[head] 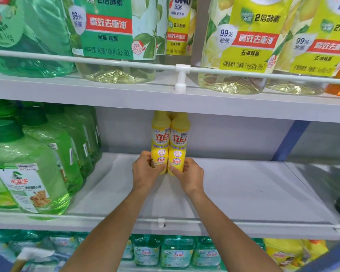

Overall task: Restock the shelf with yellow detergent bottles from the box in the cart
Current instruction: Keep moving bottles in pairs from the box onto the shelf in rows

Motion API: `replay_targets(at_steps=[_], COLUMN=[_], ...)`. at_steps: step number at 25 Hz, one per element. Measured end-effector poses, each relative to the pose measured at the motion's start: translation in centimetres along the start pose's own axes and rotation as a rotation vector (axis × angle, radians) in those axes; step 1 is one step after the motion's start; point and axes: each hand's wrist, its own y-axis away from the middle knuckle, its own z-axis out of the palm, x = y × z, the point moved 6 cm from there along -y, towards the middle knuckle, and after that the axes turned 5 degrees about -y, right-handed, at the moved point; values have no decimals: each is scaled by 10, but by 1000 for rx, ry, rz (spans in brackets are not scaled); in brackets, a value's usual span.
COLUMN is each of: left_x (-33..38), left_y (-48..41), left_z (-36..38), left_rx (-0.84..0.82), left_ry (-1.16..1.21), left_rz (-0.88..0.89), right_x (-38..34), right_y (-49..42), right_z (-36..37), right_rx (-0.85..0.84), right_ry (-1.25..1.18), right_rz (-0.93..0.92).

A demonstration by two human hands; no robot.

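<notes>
On the middle shelf, toward the back: two yellow bottles, upright, side by side and touching.
Left yellow bottle point(160, 146): gripped low on its body by the left hand; cap hidden behind the upper shelf's front edge.
Right yellow bottle point(178, 147): gripped low on its body by the right hand; cap likewise hidden.
Left hand point(145, 169): fingers point(159, 168) curled around the lower left side and front of the left bottle, pressed against the label.
Right hand point(190, 173): fingers point(174, 169) curled around the lower right side and front of the right bottle, pressed against the label.
Bottle bases: hidden behind both hands; contact with the shelf surface cannot be told.
Middle shelf point(243, 185): white, bare on the right of the yellow bottles; thin white rail along the front edge.
Green bottles point(39, 160): rows filling the left part of the middle shelf, well apart from the yellow pair.
Upper shelf point(126, 91): large green-labelled and yellow-labelled clear bottles behind a white rail point(106, 60).
Lower shelf: teal-capped bottles point(177, 250) directly below; yellow packs point(290, 252) at the right.
Forearms: bare, both extended forward over the front rail of the middle shelf.
</notes>
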Motion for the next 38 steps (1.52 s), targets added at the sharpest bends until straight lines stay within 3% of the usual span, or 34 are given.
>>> replay_targets(at_steps=[9, 15, 19, 24, 31, 38], left_x=[-2, 3, 11, 20, 31, 38], left_y=[-4, 1, 15, 60, 139, 244], left_z=[2, -4, -19, -35, -60, -92], left_rx=[-11, -124, -256, -535, -523, -481], left_ry=[9, -12, -407, -930, -1086, -1113], left_rz=[0, -11, 55, 171, 261, 476], right_x=[-1, -10, -26, -35, -53, -46], right_y=[-6, -4, 14, 47, 122, 238], right_z=[3, -1, -20, -42, -56, -82], right_rx=[-7, -76, -181, -378, -443, -393], right_ry=[-7, 137, 383, 767, 963, 1085], right_rz=[4, -3, -79, -196, -424, -377])
